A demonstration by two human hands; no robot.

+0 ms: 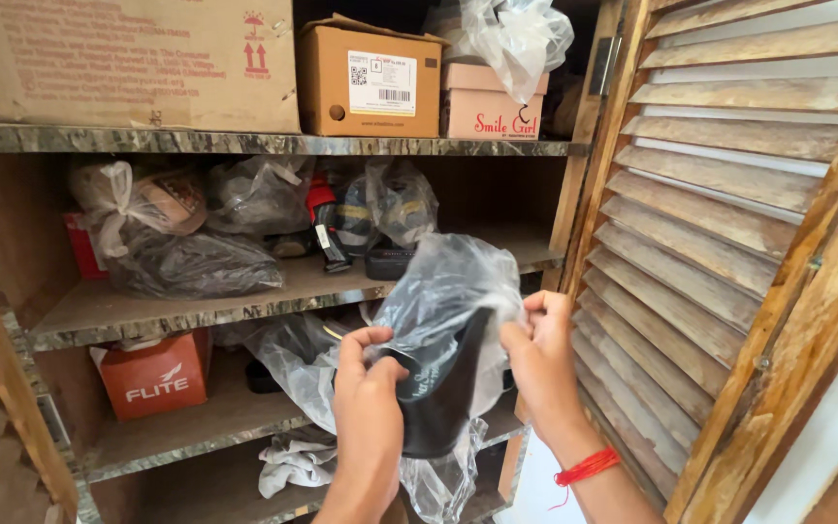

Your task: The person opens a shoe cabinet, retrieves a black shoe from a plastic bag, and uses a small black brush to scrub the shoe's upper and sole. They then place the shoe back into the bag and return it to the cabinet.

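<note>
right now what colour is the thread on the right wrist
Red; the thread is tied round the right wrist, clearest in the head view.

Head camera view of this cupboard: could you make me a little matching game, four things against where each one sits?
Things:
1. black shoe
2. orange box
3. white cloth
4. red thread

Places:
A. bottom shelf, crumpled
B. around the right wrist
C. lower shelf, left side
D. inside the clear plastic bag held by the left hand and the right hand

Pairs: 1-D, 2-C, 3-A, 4-B
</note>
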